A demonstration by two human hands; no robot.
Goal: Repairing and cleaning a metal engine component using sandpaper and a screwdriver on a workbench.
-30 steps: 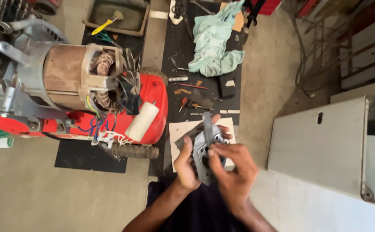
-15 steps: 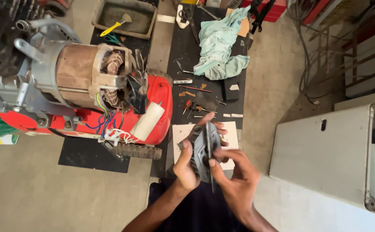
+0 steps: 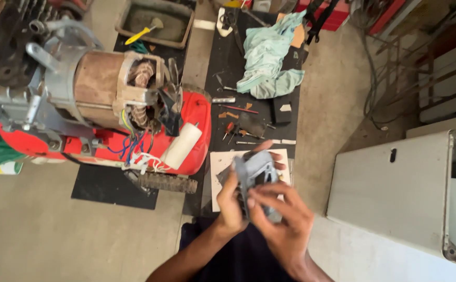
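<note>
Low in the middle of the head view, just above the person's lap, a grey cast-metal housing part with ribs and openings (image 3: 256, 180) is held up off the floor between both hands. Its long axis runs roughly up and down the picture, tilted a little to the right at the near end. The left hand (image 3: 231, 204) grips its left edge, thumb on the near face and fingers wrapped behind. The right hand (image 3: 281, 222) closes on its lower right portion, fingers (image 3: 263, 194) curled over the front, and covers more of the part than the left does. Both hands are clenched on the part, which lies right between them and slightly further from the body than the wrists. Directly behind it on the floor lies a pale rectangular sheet of card (image 3: 222, 175), set on a long black rubber mat (image 3: 249, 62) strewn with small screws, bits and a screwdriver. Farther up the mat sits a crumpled pale-green cloth (image 3: 269, 62). To the left stands a large opened electric motor with copper windings and a rusty brown casing (image 3: 102, 86), mounted on a red tank (image 3: 196, 130), with coloured wires and a white cylindrical capacitor (image 3: 182, 146) hanging at its end. To the right stands a grey metal cabinet (image 3: 395, 198).
</note>
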